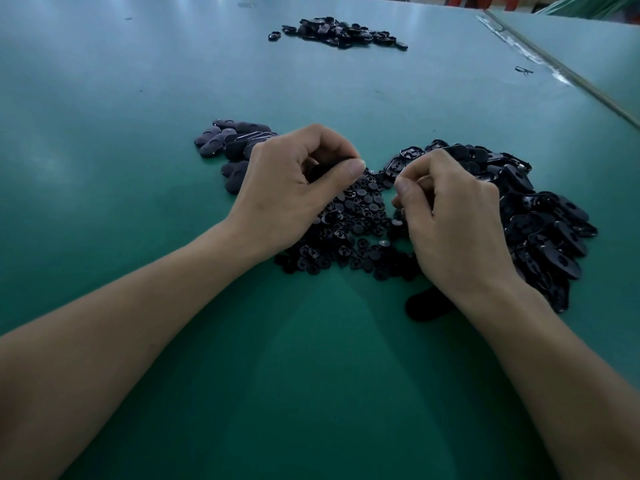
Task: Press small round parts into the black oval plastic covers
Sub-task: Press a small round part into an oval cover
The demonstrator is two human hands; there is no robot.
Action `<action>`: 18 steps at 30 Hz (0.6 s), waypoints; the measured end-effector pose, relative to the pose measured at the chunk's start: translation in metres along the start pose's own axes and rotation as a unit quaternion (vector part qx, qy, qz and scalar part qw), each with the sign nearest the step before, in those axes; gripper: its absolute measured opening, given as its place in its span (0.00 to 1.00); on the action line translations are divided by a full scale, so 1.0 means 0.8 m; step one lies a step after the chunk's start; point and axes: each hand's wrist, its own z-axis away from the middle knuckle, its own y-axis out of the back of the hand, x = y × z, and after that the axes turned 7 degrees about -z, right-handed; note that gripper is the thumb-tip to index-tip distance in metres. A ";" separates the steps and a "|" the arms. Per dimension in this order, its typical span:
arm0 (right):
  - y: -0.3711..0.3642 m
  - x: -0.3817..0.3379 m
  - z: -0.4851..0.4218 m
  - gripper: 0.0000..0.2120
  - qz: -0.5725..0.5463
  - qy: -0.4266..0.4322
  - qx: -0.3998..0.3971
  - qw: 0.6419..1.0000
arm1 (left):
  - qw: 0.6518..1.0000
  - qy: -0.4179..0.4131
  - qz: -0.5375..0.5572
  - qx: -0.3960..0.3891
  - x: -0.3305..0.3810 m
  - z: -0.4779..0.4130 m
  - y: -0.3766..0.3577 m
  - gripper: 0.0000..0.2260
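Right hand (pixel 457 220) hides its grip; left hand (pixel 287 188) holds cover (pixel 322 168).

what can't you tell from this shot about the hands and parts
Head view only:
- The left hand grips a dark piece; its curled fingers hide what kind.
- Whether the right hand pinches a round part: its own back hides the pinch.
- The dark shape by the right wrist: half covered by it.
- The far pile: too small to tell assembled from not.
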 end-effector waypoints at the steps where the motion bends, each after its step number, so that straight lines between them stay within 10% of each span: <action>1: 0.000 -0.001 0.000 0.05 -0.007 0.006 0.001 1.000 | 1.000 0.001 0.009 0.002 0.000 0.000 0.000 0.02; 18: -0.001 -0.004 0.001 0.03 -0.076 0.057 0.027 0.995 | 0.997 0.019 0.066 0.041 -0.007 -0.004 0.004 0.08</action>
